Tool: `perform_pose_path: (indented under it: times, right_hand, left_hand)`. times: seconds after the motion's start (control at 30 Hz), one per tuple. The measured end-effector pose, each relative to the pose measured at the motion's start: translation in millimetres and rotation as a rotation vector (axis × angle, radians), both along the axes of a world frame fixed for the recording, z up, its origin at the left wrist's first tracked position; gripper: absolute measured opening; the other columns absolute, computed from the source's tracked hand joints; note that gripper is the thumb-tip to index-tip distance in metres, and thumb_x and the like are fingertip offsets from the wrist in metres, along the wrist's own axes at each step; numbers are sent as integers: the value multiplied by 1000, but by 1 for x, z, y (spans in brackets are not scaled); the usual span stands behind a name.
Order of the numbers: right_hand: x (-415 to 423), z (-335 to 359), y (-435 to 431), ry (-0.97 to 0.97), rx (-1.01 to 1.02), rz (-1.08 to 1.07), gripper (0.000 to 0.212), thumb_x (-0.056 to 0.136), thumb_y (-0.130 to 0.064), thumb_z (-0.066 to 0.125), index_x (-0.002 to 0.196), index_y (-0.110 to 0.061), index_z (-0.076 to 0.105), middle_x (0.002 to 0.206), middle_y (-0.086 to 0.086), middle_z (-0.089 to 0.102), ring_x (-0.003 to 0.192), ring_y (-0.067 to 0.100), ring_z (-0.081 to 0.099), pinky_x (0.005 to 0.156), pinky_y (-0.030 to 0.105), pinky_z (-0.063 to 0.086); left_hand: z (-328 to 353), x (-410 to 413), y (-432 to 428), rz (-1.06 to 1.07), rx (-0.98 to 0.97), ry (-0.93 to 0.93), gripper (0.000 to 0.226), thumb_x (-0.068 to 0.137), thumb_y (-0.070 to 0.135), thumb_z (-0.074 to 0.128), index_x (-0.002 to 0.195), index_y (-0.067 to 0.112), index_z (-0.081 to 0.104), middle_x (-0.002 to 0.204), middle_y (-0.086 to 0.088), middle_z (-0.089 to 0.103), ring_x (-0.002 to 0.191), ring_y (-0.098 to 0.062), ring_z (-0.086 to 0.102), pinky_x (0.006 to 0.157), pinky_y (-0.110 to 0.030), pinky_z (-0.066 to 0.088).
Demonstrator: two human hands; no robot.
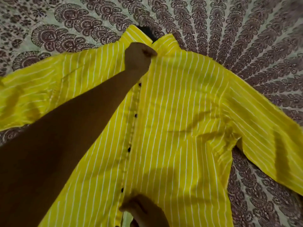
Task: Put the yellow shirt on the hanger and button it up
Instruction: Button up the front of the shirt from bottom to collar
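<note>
Pinching yellow shirt (180,112) front just below collar, left grip (140,56) curled tight; right grip (144,210) clutches lower front edge.

- We count one yellow shirt (180,112).
- We see four dark buttons (135,115).
- We count two hands: left hand (140,58), right hand (144,210).
- We see one black hanger (146,32).
- We see one patterned bedsheet (246,38).

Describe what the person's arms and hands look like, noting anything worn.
The left arm is bare along all that shows: no sleeve, watch or bracelet. No ring shows on the left hand. The right hand shows only in part at the bottom edge, bare too, its wrist out of frame.
</note>
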State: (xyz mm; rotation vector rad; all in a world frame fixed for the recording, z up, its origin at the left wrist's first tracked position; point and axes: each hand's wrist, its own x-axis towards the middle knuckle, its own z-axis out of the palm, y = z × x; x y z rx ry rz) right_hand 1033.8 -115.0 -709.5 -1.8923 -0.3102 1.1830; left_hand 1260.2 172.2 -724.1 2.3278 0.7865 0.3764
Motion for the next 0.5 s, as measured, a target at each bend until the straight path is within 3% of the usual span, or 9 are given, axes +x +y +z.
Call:
perform_pose_path:
  times: [0.07,0.17,0.23,0.33,0.5]
  right_hand:
    - [0,-16,4,-14,11,69,24,93,-36,50,73,-42,63,64,-37,54,68,-11,51,74,9,40]
    - [1,-31,17,-170,49,276,19,93,-40,41,99,-36,59,72,-26,51,67,-10,43,80,21,45]
    - [-1,-35,19,-436,24,452,23,79,-42,49,97,-33,60,83,-22,55,66,-7,50,63,17,48]
    - [-13,-28,15,-595,14,573,34,62,-44,46,94,-38,56,95,-19,61,68,1,60,48,15,46]
    - [-29,-22,4,-709,4,542,41,66,-41,53,106,-35,56,109,-11,62,86,8,63,63,16,51]
  left_hand:
    - [-8,-1,6,-118,126,41,29,78,0,51,95,8,73,102,-15,70,104,-30,60,92,-34,45]
    - [-23,-8,13,-227,194,163,32,86,-1,49,109,10,67,122,-15,61,117,-36,48,98,-40,37]
    - [-23,-11,8,-244,209,138,33,86,0,49,112,12,65,129,-12,57,119,-35,45,100,-37,31]
    - [-12,-21,3,-214,148,81,32,84,5,55,112,15,64,134,-10,51,126,-28,44,102,-31,22]
    - [7,-78,-28,-186,89,-67,32,80,7,58,111,9,64,125,-17,56,123,-29,48,101,-34,30]
